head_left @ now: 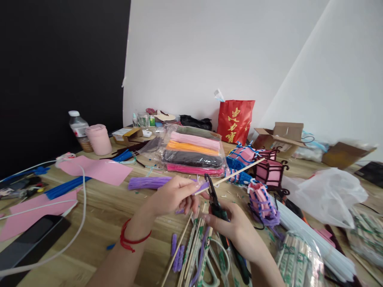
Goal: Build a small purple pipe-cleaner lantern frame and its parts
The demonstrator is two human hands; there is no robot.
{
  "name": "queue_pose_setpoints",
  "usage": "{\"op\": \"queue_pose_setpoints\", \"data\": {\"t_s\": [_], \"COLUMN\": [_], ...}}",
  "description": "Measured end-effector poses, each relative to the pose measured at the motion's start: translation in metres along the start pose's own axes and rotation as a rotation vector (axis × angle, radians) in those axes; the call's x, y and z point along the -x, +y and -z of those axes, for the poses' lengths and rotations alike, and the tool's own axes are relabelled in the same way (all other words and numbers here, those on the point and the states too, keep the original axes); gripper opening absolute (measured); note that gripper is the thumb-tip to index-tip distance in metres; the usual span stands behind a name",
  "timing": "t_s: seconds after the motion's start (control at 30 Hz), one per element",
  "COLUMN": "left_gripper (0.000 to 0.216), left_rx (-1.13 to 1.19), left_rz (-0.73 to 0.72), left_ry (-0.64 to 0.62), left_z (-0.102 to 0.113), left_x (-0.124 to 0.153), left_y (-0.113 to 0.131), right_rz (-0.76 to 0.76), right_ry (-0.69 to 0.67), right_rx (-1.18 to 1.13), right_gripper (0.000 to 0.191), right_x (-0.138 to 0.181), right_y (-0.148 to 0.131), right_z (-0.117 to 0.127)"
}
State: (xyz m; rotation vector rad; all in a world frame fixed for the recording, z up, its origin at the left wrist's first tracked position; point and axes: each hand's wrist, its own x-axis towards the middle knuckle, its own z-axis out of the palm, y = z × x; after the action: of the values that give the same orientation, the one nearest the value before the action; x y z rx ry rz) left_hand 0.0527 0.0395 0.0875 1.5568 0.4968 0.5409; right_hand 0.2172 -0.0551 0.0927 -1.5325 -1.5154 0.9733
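My left hand [178, 193] pinches a thin wooden stick [239, 172] that slants up to the right, with a short purple fuzzy piece at my fingertips. In my right hand [236, 227] is a pair of pliers [220, 211] with dark handles, its jaws at the stick beside my left fingers. Whether the jaws touch the stick I cannot tell. Beneath my hands lie several chopsticks in paper wrappers [196, 243], short purple fuzzy rolls [178, 257] and white-handled scissors [212, 275]. A bundle of purple pipe cleaners [146, 182] lies behind my left hand.
A plastic pack of coloured pipe cleaners [194, 149] lies ahead. Pink lanterns [269, 173] and a white plastic bag [329, 195] stand to the right, a red bag [236, 119] behind. Pink sheets [95, 169], a phone [32, 243] and a white cable [82, 215] are left.
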Motion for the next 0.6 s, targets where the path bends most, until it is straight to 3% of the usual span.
{"op": "queue_pose_setpoints", "data": {"t_s": [0.33, 0.47, 0.6], "left_gripper": [0.036, 0.034, 0.038], "left_rx": [-0.106, -0.068, -0.036], "left_rz": [0.003, 0.079, 0.038], "left_ry": [-0.019, -0.068, -0.052], "left_z": [-0.0103, -0.0090, -0.0079], "left_x": [0.0000, -0.0011, -0.0038], "left_y": [-0.0008, -0.0011, -0.0005], "right_rz": [-0.010, -0.010, 0.009], "right_ry": [-0.050, -0.065, -0.044], "right_rx": [-0.013, 0.024, 0.046], "right_gripper": [0.014, 0.013, 0.012], "right_x": [0.0027, 0.0034, 0.0042], "right_y": [-0.0010, -0.0011, -0.0018], "right_z": [0.0070, 0.0083, 0.0072]}}
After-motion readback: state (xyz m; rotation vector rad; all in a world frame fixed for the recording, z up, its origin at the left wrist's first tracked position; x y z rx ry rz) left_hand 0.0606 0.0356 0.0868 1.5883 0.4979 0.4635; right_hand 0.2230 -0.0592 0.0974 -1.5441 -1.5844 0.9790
